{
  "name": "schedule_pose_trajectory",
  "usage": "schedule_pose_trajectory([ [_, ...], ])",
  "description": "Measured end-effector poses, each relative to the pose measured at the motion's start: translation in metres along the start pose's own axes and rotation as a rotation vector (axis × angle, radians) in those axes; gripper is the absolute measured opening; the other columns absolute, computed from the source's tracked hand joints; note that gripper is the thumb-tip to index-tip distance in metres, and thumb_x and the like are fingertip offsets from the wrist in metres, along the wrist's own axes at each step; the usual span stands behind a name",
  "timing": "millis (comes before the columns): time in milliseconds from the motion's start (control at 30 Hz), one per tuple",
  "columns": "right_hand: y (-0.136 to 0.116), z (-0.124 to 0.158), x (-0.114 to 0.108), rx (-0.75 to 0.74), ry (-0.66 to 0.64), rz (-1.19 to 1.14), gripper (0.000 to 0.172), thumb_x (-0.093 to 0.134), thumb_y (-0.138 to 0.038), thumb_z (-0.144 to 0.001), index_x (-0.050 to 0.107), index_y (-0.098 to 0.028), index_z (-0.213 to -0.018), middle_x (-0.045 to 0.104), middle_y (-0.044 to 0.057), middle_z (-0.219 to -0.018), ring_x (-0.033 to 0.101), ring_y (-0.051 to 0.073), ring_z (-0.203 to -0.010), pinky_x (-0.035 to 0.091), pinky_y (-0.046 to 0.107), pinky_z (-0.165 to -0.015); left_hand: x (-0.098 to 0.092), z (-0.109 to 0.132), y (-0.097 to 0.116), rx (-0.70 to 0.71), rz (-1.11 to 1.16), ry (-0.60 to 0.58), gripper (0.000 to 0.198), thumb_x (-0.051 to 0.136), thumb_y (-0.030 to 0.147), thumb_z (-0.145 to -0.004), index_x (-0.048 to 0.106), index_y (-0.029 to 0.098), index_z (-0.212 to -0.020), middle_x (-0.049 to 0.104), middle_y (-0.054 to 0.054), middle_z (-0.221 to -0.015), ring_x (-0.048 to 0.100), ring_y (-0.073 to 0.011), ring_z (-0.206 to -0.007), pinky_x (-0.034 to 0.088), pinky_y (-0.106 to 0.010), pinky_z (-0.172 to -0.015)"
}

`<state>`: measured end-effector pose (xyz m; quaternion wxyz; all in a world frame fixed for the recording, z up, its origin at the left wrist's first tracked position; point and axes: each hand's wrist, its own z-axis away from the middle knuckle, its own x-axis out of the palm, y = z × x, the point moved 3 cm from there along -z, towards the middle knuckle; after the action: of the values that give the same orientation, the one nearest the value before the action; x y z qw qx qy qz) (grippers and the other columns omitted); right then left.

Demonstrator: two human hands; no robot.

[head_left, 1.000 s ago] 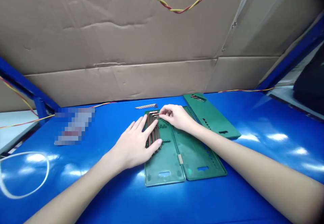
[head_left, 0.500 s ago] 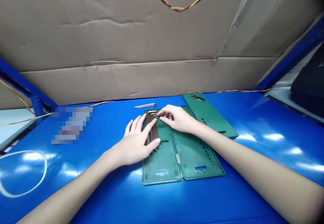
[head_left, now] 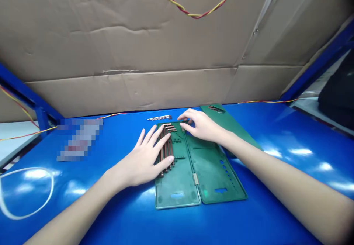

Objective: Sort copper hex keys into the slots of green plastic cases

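Observation:
An unfolded green plastic case (head_left: 177,186) lies on the blue table, and several copper-coloured hex keys (head_left: 166,149) sit in the slots of its left half. My left hand (head_left: 146,158) rests with spread fingers over these keys, covering part of them. Above the case's far end, near the hinge, is my right hand (head_left: 203,126). Its thumb and forefinger are apart with nothing between them. Beyond the case a small group of hex keys (head_left: 159,118) lies on the table.
Behind my right hand lies a second green case (head_left: 240,128), with key ends showing in its window. A pixelated item (head_left: 80,140) and a white loop of cord (head_left: 51,189) are on the left. A cardboard wall (head_left: 166,86) stands behind; twisted red-yellow wire (head_left: 196,16) hangs above.
My right hand has moved right, away from the bent ends of the hex keys, and its fingers have opened. My left hand stays over the keys.

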<state>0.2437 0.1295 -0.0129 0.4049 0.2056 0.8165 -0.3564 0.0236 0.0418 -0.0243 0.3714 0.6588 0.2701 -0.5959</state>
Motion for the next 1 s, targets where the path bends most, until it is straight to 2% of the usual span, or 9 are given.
schedule_pose_trajectory([
  [167, 0.012, -0.039, 0.014, 0.008, -0.036, 0.07, 0.023, 0.065, -0.019, -0.092, 0.074, -0.014, -0.113, 0.073, 0.013, -0.11, 0.07, 0.021, -0.088, 0.053, 0.034, -0.086, -0.005, 0.0, 0.003, 0.029, 0.005, -0.084, 0.075, 0.025, 0.066, -0.107, 0.012, 0.02, -0.165, 0.002, -0.004, -0.169, 0.0, -0.0253, -0.156, 0.0, -0.051, -0.126],
  [267, 0.016, -0.064, 0.026, 0.033, -0.087, 0.079, 0.025, 0.07, -0.025, -0.09, 0.076, -0.014, -0.112, 0.075, 0.014, -0.112, 0.071, 0.023, -0.092, 0.053, 0.034, -0.088, -0.009, 0.003, -0.001, 0.015, -0.001, -0.104, 0.076, 0.027, 0.068, -0.106, 0.011, 0.022, -0.165, 0.002, -0.003, -0.169, -0.001, -0.0253, -0.156, 0.0, -0.05, -0.126],
  [333, 0.017, -0.076, 0.033, 0.052, -0.126, 0.058, 0.021, 0.074, -0.027, -0.087, 0.078, -0.015, -0.103, 0.077, 0.012, -0.106, 0.072, 0.023, -0.092, 0.052, 0.033, -0.087, -0.01, 0.006, -0.005, 0.008, 0.004, -0.115, 0.077, 0.028, 0.069, -0.105, 0.01, 0.025, -0.165, 0.003, -0.002, -0.168, 0.001, -0.0262, -0.156, 0.001, -0.05, -0.126],
  [467, 0.02, -0.083, 0.043, 0.095, -0.125, 0.023, 0.008, 0.077, -0.022, -0.084, 0.078, -0.016, -0.087, 0.079, 0.009, -0.091, 0.072, 0.021, -0.084, 0.053, 0.03, -0.08, -0.013, 0.011, -0.013, -0.005, 0.023, -0.143, 0.078, 0.03, 0.071, -0.104, 0.01, 0.027, -0.165, 0.002, -0.002, -0.168, 0.002, -0.0272, -0.155, 0.004, -0.052, -0.126],
  [600, 0.021, -0.08, 0.043, 0.138, -0.081, -0.018, 0.005, 0.078, -0.019, -0.081, 0.076, -0.015, -0.082, 0.078, 0.008, -0.085, 0.071, 0.019, -0.079, 0.053, 0.03, -0.077, -0.012, 0.012, -0.016, -0.003, 0.045, -0.151, 0.078, 0.032, 0.071, -0.104, 0.011, 0.027, -0.165, 0.0, -0.002, -0.168, 0.0, -0.0285, -0.155, 0.006, -0.052, -0.126],
  [700, 0.019, -0.077, 0.038, 0.159, -0.023, -0.049, 0.004, 0.076, -0.019, -0.082, 0.073, -0.015, -0.082, 0.078, 0.007, -0.086, 0.071, 0.018, -0.08, 0.054, 0.03, -0.078, -0.01, 0.012, -0.017, 0.008, 0.059, -0.147, 0.08, 0.033, 0.071, -0.104, 0.005, 0.026, -0.165, -0.001, -0.002, -0.168, -0.001, -0.0277, -0.155, 0.006, -0.051, -0.126],
  [800, 0.017, -0.074, 0.029, 0.186, 0.1, -0.234, 0.006, 0.074, -0.018, -0.083, 0.068, -0.016, -0.083, 0.077, 0.007, -0.087, 0.072, 0.018, -0.081, 0.057, 0.03, -0.078, -0.008, 0.012, -0.017, -0.012, 0.071, -0.138, 0.084, 0.034, 0.071, -0.104, -0.001, 0.024, -0.164, -0.004, -0.004, -0.167, 0.0, -0.0291, -0.154, 0.009, -0.05, -0.126],
  [900, 0.014, -0.064, 0.018, 0.224, 0.24, -0.577, 0.014, 0.074, -0.023, -0.083, 0.062, -0.017, -0.086, 0.074, 0.004, -0.084, 0.072, 0.017, -0.078, 0.06, 0.032, -0.078, -0.008, 0.012, -0.017, -0.052, 0.07, -0.141, 0.087, 0.034, 0.073, -0.102, -0.001, 0.022, -0.164, -0.008, -0.006, -0.165, -0.003, -0.0324, -0.152, 0.01, -0.051, -0.126],
  [1000, 0.008, -0.045, 0.011, 0.293, 0.286, -0.824, 0.019, 0.072, -0.03, -0.087, 0.06, -0.018, -0.095, 0.071, 0.004, -0.085, 0.072, 0.017, -0.078, 0.061, 0.035, -0.079, -0.009, 0.013, -0.016, -0.086, 0.078, -0.167, 0.091, 0.032, 0.075, -0.101, -0.002, 0.019, -0.164, -0.012, -0.007, -0.164, -0.008, -0.034, -0.151, 0.011, -0.053, -0.125],
])
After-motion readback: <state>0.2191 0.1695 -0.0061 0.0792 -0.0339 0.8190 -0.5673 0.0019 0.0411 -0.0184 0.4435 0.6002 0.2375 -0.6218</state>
